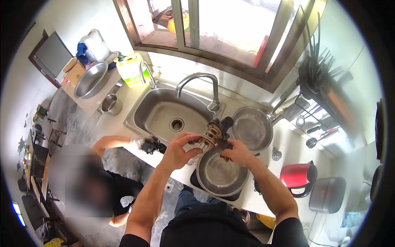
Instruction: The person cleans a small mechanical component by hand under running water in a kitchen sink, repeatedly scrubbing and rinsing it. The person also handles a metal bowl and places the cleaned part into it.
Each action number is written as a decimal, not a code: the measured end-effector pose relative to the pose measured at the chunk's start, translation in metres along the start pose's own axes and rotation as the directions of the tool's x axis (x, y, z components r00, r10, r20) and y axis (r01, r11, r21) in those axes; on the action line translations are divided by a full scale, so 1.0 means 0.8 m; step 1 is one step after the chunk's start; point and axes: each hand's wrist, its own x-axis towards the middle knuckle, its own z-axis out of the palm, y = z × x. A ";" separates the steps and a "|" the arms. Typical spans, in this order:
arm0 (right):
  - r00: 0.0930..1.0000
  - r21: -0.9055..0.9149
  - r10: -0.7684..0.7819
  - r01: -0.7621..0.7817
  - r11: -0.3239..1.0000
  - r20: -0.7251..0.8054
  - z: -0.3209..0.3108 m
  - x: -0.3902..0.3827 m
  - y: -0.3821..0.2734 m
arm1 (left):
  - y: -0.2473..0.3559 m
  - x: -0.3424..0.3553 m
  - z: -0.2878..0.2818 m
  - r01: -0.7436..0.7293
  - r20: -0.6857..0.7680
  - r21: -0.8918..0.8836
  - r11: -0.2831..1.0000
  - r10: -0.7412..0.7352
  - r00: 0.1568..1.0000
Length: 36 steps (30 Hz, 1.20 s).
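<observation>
Both my hands hold a dark part with a copper wire coil (214,133) above a round steel bowl (222,175). My left hand (181,150) grips it from the left, and my right hand (236,152) grips it from the right. The bowl rests on a dark flat base at the counter's front edge, just right of the steel sink (164,117). Another person crouches at my left, their gloved hand (142,143) on a dark object (155,145) at the sink's front rim.
A curved tap (201,84) stands behind the sink. A steel pan (252,128) lies right of it, a red kettle (297,177) and grey pot (327,194) further right. A yellow jug (131,70), steel basin (90,79) and small pot (111,103) stand left. Utensils hang at right.
</observation>
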 end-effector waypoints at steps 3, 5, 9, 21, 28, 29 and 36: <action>0.991 0.193 0.134 -0.130 0.972 -0.008 0.030 0.030 0.008 | -0.034 0.017 -0.019 0.118 -0.030 0.054 0.992 -0.116 0.993; 0.961 0.352 0.258 -0.209 0.913 -0.097 0.069 0.058 0.035 | -0.086 0.021 -0.021 0.293 -0.164 -0.094 0.951 -0.305 0.938; 0.898 0.266 0.265 -0.176 0.948 -0.351 0.146 0.141 0.050 | -0.172 0.003 0.002 0.691 0.016 -0.093 0.717 -0.693 0.721; 0.921 -0.469 0.220 -0.356 0.808 -0.321 0.074 0.240 0.028 | -0.267 0.077 -0.061 0.855 0.179 -0.079 0.512 -0.837 0.518; 0.929 -0.890 -0.104 -0.301 0.343 -0.355 0.023 0.340 0.085 | -0.279 0.132 -0.093 0.362 0.172 0.739 0.568 -0.679 0.714; 0.925 -0.905 -0.156 -0.285 0.315 -0.346 0.029 0.342 0.095 | -0.285 0.133 -0.095 0.342 0.178 0.760 0.552 -0.684 0.707; 0.915 -0.889 -0.123 -0.330 0.317 -0.383 0.040 0.350 0.092 | -0.307 0.150 -0.096 0.180 0.239 0.831 0.525 -0.632 0.737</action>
